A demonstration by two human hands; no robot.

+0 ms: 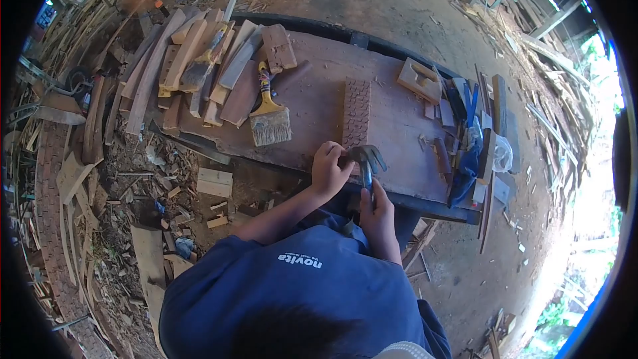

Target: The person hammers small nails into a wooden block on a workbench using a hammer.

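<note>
My right hand is wrapped round the handle of a claw hammer, its claw pointing right. Beside the hammer head, my left hand is closed at the near end of a narrow wooden board; whatever its fingers hold is hidden. Rows of carved marks cover the board's upper face. It lies lengthwise away from me on the wooden workbench. To the left rests a wide paintbrush with pale bristles and a yellow-and-dark handle.
Wood offcuts are heaped on the bench's left end, with a second brush on them. At right lie a wooden block with a hollow, a blue cloth and a plastic bag. Scrap wood litters the ground.
</note>
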